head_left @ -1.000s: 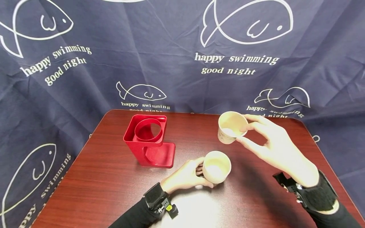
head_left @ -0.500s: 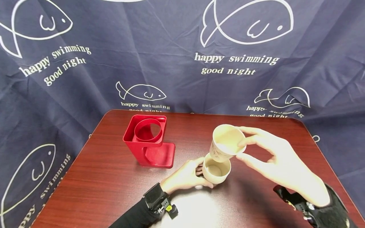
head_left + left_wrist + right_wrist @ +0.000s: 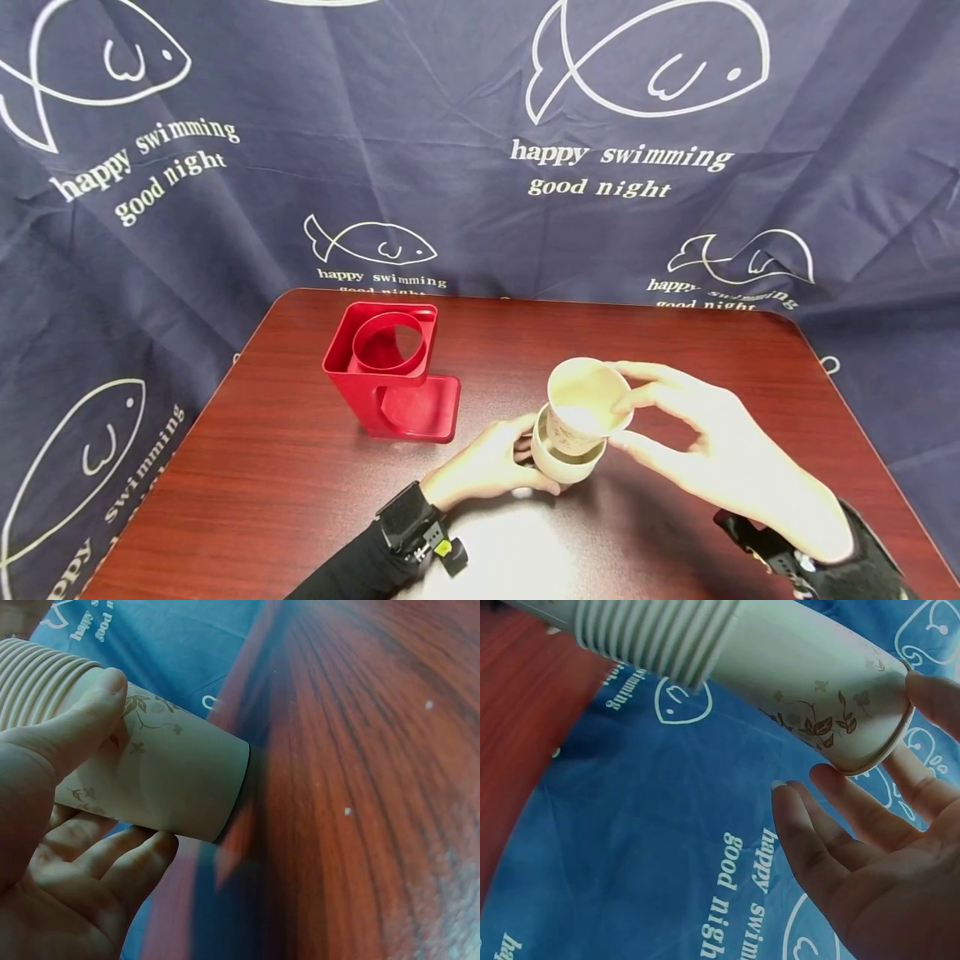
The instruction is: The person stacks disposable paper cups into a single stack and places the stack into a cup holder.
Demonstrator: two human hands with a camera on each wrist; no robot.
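Observation:
My left hand grips a stack of nested paper cups from its left side, upright on or just over the table. In the left wrist view the thumb and fingers wrap the bottom cup, and several ribbed rims show above the thumb. A single floral paper cup is pinched at its rim between the thumb and fingers of my right hand. Its lower end sits inside the mouth of the stack, slightly tilted. The right wrist view shows the same cup partly inserted, with the stack's rims beyond it.
A red plastic holder with a round ring at its top and a flat foot stands left of my hands. Brown wood-grain table lies underneath. Behind it hangs a dark blue cloth with fish prints.
My right hand has brought its cup down and to the left, from above and behind the stack into its mouth. The left hand and the red holder have stayed in place.

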